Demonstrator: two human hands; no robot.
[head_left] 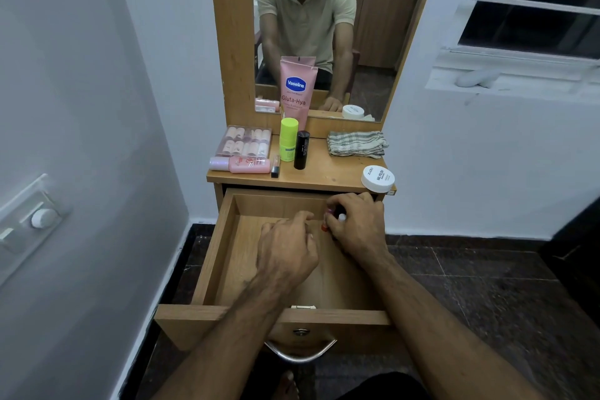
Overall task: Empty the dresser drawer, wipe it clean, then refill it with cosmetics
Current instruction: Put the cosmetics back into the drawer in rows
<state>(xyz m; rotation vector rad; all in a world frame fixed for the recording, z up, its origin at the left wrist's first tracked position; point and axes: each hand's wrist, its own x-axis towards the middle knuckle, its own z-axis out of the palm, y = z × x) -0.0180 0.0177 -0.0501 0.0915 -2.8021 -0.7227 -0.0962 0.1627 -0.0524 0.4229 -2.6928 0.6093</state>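
Note:
The wooden drawer [227, 247] is pulled out below the dresser top [324, 172]. Both hands are inside it near the back right. My right hand [357, 224] grips several small bottles [328, 221], one with an orange end. My left hand [285, 243] is beside it with fingers curled; what it holds is hidden. On the dresser top stand a pink Vaseline tube [297, 91], a green stick [289, 140], a black tube [301, 149], a pink bottle [246, 165], a clear box of small bottles [245, 141], a white jar [377, 178] and a folded checked cloth [357, 143].
A mirror [324, 26] rises behind the dresser top. White walls close in on both sides, with a switch plate [29, 221] at the left and a window [535, 10] at the right. The drawer's metal handle [300, 351] faces me over a dark tiled floor.

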